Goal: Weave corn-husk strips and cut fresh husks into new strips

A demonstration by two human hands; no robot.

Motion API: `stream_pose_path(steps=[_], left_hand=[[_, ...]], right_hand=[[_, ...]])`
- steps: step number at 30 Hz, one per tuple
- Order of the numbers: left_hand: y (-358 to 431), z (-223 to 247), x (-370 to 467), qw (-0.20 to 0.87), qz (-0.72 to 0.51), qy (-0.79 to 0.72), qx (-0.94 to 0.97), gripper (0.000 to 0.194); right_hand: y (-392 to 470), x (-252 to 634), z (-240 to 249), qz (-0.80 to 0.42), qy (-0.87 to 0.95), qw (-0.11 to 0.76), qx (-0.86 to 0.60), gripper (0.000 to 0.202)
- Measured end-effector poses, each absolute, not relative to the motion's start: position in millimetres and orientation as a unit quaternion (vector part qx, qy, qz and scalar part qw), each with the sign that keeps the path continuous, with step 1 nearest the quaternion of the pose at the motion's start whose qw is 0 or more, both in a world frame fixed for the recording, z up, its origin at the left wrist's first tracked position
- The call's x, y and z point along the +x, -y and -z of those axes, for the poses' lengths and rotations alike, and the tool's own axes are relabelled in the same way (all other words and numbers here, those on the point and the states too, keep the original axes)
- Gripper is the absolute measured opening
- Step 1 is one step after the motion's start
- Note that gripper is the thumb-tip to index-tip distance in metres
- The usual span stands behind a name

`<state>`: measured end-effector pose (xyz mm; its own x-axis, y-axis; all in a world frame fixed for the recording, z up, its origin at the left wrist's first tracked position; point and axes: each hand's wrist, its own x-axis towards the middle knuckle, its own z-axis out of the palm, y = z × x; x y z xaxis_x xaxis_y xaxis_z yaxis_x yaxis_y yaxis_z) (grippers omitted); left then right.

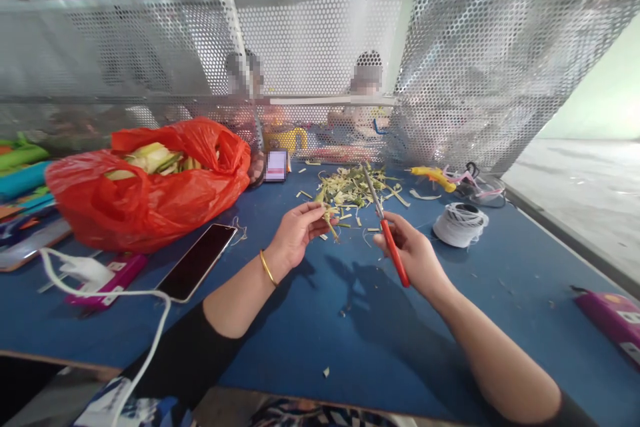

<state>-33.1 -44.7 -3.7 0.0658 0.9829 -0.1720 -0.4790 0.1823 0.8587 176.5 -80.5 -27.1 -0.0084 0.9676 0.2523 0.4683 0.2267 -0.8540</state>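
Plant piece [331, 221], pinched in the left hand [295, 233] above the table [300, 333], looks light, pliable (probably easily torn); its thicker part suits fingertips best. The right hand [417, 253] grips scissors [387, 232].

Looks forward and down from the head, at the near side of the blue table [290, 353]. Faces across the table toward the perforated metal screen [320, 33] beyond it. Views the left hand [295, 233] and right hand [413, 250] from close by, over the table. Reaches wide, past the table's right edge.
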Motion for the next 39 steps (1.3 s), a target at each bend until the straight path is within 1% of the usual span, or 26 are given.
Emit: stream_pose_path(steps=[2,6,11,14,17,21,28,33,39], left_hand=[[44,4,-33,0.652,-0.556,-0.400,0.324,0.015],[42,7,-33,0.625,-0.564,-0.414,0.345,0.020],[40,11,-34,0.582,-0.585,-0.422,0.375,0.024],[40,11,-33,0.548,-0.583,-0.435,0.414,0.023],[39,10,-34,0.495,-0.593,-0.450,0.449,0.020],[39,10,-36,0.406,-0.596,-0.467,0.511,0.017],[43,11,-42,0.246,-0.545,-0.525,0.606,0.013],[47,11,-42,0.167,-0.514,-0.555,0.632,0.013],[48,13,-42,0.051,-0.416,-0.602,0.679,0.006]], right_hand=[[80,176,27,-0.297,0.659,0.444,-0.530,0.061],[86,170,21,-0.262,0.680,0.414,-0.546,0.065],[90,171,15,-0.173,0.715,0.385,-0.557,0.054],[91,175,14,-0.102,0.754,0.347,-0.548,0.051],[92,177,13,-0.051,0.781,0.305,-0.543,0.049],[91,178,15,-0.006,0.793,0.274,-0.543,0.048],[92,180,16,0.058,0.806,0.248,-0.534,0.042],[93,179,17,0.093,0.817,0.220,-0.525,0.043],[93,180,21,0.139,0.821,0.224,-0.507,0.039]])
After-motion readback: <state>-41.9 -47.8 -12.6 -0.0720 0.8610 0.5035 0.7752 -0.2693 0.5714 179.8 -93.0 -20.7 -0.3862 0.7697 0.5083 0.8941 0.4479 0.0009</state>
